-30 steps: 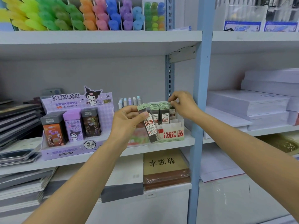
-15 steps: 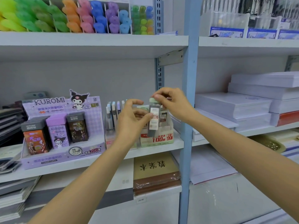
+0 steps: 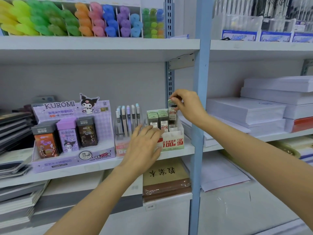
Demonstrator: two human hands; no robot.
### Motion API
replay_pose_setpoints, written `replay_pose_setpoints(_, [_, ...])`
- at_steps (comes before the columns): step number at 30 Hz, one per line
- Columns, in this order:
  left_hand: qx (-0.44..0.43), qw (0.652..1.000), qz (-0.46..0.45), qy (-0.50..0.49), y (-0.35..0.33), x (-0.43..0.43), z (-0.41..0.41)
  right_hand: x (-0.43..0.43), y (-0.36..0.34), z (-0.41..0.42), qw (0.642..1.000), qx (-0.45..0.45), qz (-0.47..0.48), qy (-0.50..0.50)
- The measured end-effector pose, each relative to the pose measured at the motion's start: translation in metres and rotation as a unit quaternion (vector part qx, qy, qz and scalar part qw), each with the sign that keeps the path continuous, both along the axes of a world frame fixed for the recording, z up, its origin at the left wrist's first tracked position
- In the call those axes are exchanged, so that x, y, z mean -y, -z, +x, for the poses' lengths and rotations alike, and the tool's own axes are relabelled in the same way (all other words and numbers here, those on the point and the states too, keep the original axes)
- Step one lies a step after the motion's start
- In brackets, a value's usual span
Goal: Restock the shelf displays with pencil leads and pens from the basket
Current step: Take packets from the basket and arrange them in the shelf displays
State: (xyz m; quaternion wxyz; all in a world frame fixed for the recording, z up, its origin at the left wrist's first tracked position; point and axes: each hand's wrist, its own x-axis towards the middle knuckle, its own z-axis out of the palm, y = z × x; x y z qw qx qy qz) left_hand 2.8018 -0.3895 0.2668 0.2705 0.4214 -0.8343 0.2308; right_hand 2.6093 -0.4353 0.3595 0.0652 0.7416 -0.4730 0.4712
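A small white display box (image 3: 171,144) marked 100 and 2B 0.7 stands on the middle shelf, with several green-capped pencil lead cases (image 3: 157,118) upright in it. My right hand (image 3: 188,106) pinches one lead case (image 3: 172,110) by its green cap, upright over the box's right rear slot. My left hand (image 3: 144,148) lies open with straight fingers against the box's front left, holding nothing. Mechanical pencils (image 3: 127,119) stand in a clear holder just left of the box. No basket is in view.
A purple Kuromi lead display (image 3: 71,133) fills the shelf's left part. A blue upright post (image 3: 199,116) runs just right of the box. Paper reams (image 3: 264,106) are stacked right of the post, coloured highlighters (image 3: 84,19) stand on the shelf above, and notebooks (image 3: 166,177) lie below.
My right hand took the lead case from my left hand and carried it right, over the box's rear slot. My left hand let go, opened and dropped to the box front.
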Motion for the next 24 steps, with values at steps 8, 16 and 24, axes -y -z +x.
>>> replay_pose_setpoints(8, [0.028,0.999,-0.009,-0.039,0.003,-0.001,0.001,0.028,0.013,0.002,0.991,-0.086,0.078,0.069])
replay_pose_setpoints(16, [0.038,0.997,0.001,-0.069,0.011,-0.006,0.007,0.026,0.030,0.011,0.980,-0.156,0.086,0.083])
replay_pose_setpoints(24, [-0.114,0.991,-0.068,0.019,0.068,-0.045,0.043,-0.057,0.085,0.049,0.990,0.031,-0.057,-0.122])
